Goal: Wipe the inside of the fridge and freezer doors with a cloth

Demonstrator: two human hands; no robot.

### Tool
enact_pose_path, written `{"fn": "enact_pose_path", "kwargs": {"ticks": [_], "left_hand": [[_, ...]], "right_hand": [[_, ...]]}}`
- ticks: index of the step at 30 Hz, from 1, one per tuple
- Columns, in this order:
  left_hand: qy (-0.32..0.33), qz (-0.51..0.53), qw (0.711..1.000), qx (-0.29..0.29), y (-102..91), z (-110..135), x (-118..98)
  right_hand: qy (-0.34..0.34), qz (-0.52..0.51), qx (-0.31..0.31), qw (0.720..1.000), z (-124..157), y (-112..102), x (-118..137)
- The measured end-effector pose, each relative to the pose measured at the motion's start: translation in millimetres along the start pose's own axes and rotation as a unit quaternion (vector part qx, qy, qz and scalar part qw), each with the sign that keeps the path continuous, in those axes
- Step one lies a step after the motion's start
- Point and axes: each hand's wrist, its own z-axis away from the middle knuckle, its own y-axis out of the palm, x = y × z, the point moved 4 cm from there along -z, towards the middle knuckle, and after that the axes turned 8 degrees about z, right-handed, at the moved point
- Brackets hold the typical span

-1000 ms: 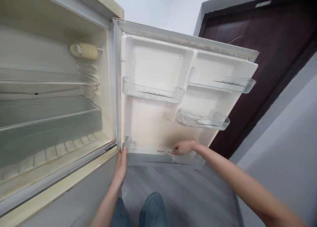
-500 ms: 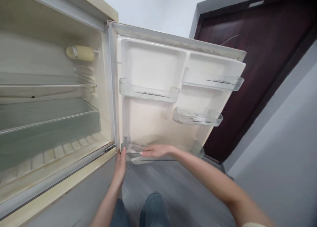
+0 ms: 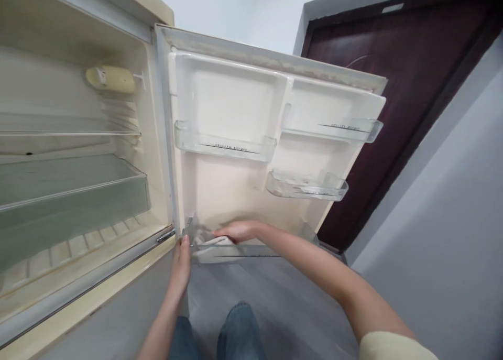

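Note:
My right hand (image 3: 239,231) reaches into the bottom door shelf (image 3: 255,252) of the open fridge and holds a white cloth (image 3: 216,249), its fingers closed and partly hidden by the folds. The cloth lies bunched at the shelf's left end, behind the clear front wall. At that same left end, my left hand (image 3: 181,263) grips the corner of the shelf, fingertips up near its rim. The fridge door (image 3: 231,187) stands wide open, its inner side facing me.
Higher on the door are clear shelves at left (image 3: 226,146), upper right (image 3: 334,128) and middle right (image 3: 308,186). The fridge compartment to the left has a glass shelf (image 3: 66,133) and a clear drawer (image 3: 78,192). A dark red door (image 3: 365,103) stands behind.
My right hand has pushed deeper into the bottom shelf, and the white cloth is now more bunched under it. My left hand stays at the shelf's corner. The view has shifted slightly right.

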Motion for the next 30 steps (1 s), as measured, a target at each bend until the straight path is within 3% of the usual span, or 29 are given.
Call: {"fn": "enact_pose_path", "kwargs": {"ticks": [4,9,11,16,22,25,28,30], "left_hand": [[0.025,-0.011,1.0,-0.003,0.8,1,-1],[0.027,-0.014,0.999,-0.013,2.6,2,-1],[0.032,-0.01,0.999,-0.018,2.7,2,0],[0.032,-0.008,0.999,-0.015,1.4,1,2],[0.021,-0.026,0.999,-0.014,-1.4,0,-1],[0.016,-0.024,0.999,-0.019,-2.4,1,-1],[0.015,-0.016,1.0,-0.014,-3.3,1,-1],[0.016,-0.011,1.0,-0.014,-4.3,0,-1]], "right_hand": [[0.069,0.051,-0.008,0.996,33,-26,-20],[0.128,0.151,0.056,0.979,68,-49,-37],[0.129,0.197,0.063,0.97,73,-50,-36],[0.026,0.232,0.046,0.971,66,-36,-24],[0.153,0.235,0.084,0.956,82,-44,-59],[0.209,0.285,0.084,0.932,106,-54,-75],[0.252,0.381,0.08,0.886,129,-58,-84],[0.271,0.444,0.04,0.853,140,-59,-83]]}}
